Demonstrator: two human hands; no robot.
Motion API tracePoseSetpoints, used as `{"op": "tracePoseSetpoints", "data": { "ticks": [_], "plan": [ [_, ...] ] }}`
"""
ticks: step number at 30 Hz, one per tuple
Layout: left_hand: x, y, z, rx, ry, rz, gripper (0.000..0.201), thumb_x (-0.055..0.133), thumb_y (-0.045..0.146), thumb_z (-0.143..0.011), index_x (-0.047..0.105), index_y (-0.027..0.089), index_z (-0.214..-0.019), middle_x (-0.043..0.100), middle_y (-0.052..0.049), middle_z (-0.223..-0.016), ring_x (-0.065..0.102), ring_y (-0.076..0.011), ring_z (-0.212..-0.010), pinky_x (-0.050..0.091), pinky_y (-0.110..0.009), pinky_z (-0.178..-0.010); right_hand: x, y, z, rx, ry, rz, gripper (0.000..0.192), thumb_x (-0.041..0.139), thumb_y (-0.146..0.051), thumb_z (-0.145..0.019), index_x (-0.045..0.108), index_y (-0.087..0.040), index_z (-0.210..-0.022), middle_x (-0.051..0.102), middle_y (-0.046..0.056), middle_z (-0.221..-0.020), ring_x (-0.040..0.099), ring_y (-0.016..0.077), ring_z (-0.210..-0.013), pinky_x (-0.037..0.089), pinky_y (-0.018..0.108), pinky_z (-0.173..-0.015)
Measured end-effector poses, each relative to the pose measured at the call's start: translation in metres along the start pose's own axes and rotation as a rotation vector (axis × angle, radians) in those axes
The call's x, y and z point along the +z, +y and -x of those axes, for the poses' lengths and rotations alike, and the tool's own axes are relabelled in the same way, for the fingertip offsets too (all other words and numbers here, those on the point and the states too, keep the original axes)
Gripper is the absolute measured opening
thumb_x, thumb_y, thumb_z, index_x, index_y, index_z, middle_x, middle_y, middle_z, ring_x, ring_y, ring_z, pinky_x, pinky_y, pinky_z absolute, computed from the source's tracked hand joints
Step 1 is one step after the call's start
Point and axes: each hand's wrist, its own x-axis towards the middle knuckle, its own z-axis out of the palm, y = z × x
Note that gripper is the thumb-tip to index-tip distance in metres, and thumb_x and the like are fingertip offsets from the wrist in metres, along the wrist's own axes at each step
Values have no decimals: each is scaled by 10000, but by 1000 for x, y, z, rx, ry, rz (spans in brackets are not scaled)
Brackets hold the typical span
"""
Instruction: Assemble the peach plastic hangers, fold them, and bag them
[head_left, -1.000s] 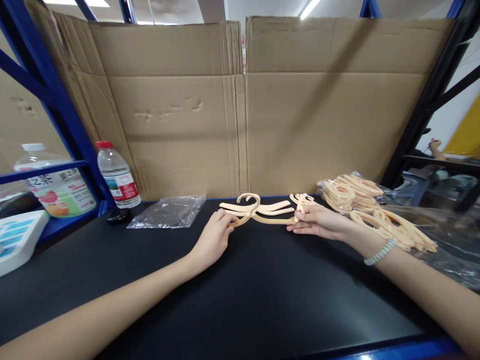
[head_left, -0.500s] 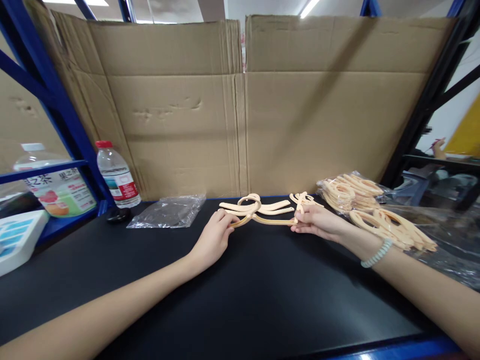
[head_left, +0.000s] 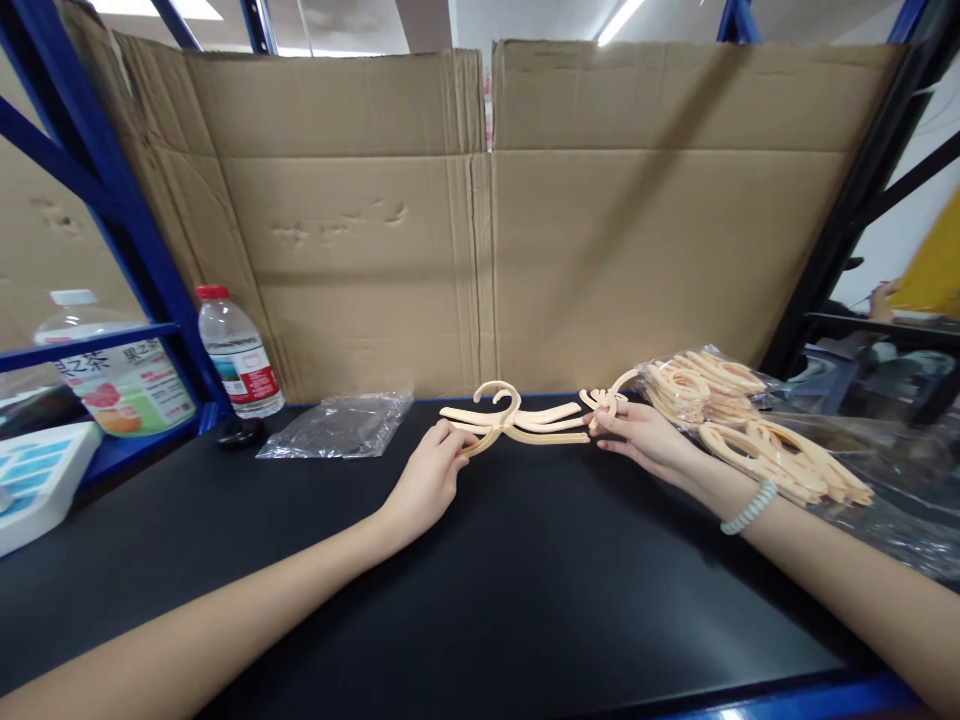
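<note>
My forearms run up across the black bench (head_left: 480,600), and at the end of them both hands are on the same small heap of pale plastic hangers (head_left: 517,420) lying flat near the back edge. My left hand (head_left: 427,478) is curled shut with thumb and fingers pinching the left tip of the lowest hanger. My right hand (head_left: 637,436) is half closed — its fingertips (head_left: 600,415) nip another hanger (head_left: 611,395) by the clustered hook end, just right of the heap, with its hook curving up toward the bagged stock.

What I'd worry about: the hangers in the heap are interlaced, hooks through arms, so a pull from either end could drag the whole lot instead of one, or flex a thin arm until it whitens or snaps. My grip on the left tip is shallow, and it looks likely to slip off smooth plastic.

The heap sits between my hands, touching my left fingers and just clear of my right. Beyond my right wrist lie loose hangers (head_left: 787,455) on clear film, and behind them a bagged bundle (head_left: 697,385). To the left, an empty plastic bag (head_left: 337,425), then a water bottle (head_left: 238,352) by the blue rack — all backed by the cardboard wall (head_left: 480,220).
</note>
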Motion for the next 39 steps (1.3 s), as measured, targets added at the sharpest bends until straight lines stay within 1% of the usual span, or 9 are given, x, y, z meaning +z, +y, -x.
{"op": "tracePoseSetpoints", "data": {
  "ticks": [2, 6, 8, 13, 20, 23, 27, 33, 39],
  "plan": [
    [0, 0, 0, 4, 3, 0, 227, 400, 61, -828, 562, 196, -913, 519, -54, -925, 518, -210, -912, 459, -365, -814, -5, -4, 0, 46, 1, -24, 135, 699, -260, -766, 625, -156, -723, 647, 30, -801, 613, 124, -770, 523, 276, -759],
    [-1, 2, -1, 4, 9, -2, 212, 409, 61, -823, 562, 194, -884, 522, -51, -913, 524, -208, -908, 461, -358, -811, -5, -13, 5, 203, -123, -104, 123, 647, -184, -817, 596, -150, -710, 677, 74, -944, 644, 169, -931, 526, 310, -846],
    [-1, 3, -1, 5, 12, 2, 210, 413, 64, -820, 567, 191, -884, 525, -52, -911, 524, -207, -902, 461, -357, -809, -3, -15, 7, 249, -166, -108, 93, 628, -160, -832, 594, -143, -748, 682, 93, -964, 660, 192, -947, 527, 334, -871],
    [-2, 4, -1, 11, 19, 11, 219, 416, 71, -820, 580, 192, -899, 530, -54, -917, 525, -202, -880, 465, -350, -794, 0, -13, 7, 284, -197, -87, 106, 623, -129, -834, 572, -128, -741, 683, 79, -768, 702, 202, -827, 534, 367, -887],
    [-2, 4, -1, 19, 13, 0, 226, 410, 65, -826, 578, 186, -916, 518, -59, -928, 518, -206, -894, 459, -353, -798, 2, -15, 8, 306, -168, -74, 150, 578, -90, -852, 552, -129, -710, 667, 63, -684, 701, 163, -715, 575, 272, -740],
    [-2, 4, -1, 21, 11, -4, 226, 407, 64, -827, 575, 187, -917, 515, -57, -922, 514, -204, -890, 457, -352, -798, 4, -14, 8, 280, -149, -61, 160, 571, -84, -851, 552, -126, -698, 656, 54, -666, 697, 154, -696, 574, 254, -715],
    [-1, 4, -1, 23, 8, 3, 219, 405, 70, -830, 569, 190, -911, 513, -53, -919, 512, -200, -887, 456, -349, -799, 10, -9, 7, 177, -89, -13, 197, 625, -123, -823, 540, -132, -645, 625, 29, -629, 673, 130, -632, 564, 231, -662],
    [-3, 7, -1, 17, 17, 17, 203, 398, 93, -842, 565, 194, -900, 501, -51, -910, 513, -197, -866, 462, -346, -785, 18, -5, 11, 24, -17, 18, 196, 701, -185, -758, 533, -161, -659, 586, 2, -613, 644, 138, -586, 561, 279, -617],
    [-3, 9, -1, -5, 20, 40, 219, 401, 107, -854, 583, 204, -927, 505, -46, -922, 526, -186, -867, 471, -325, -798, 19, -4, 10, -31, 32, 55, 201, 718, -208, -736, 518, -186, -721, 613, 12, -613, 638, 149, -566, 564, 306, -618]
  ]
}}
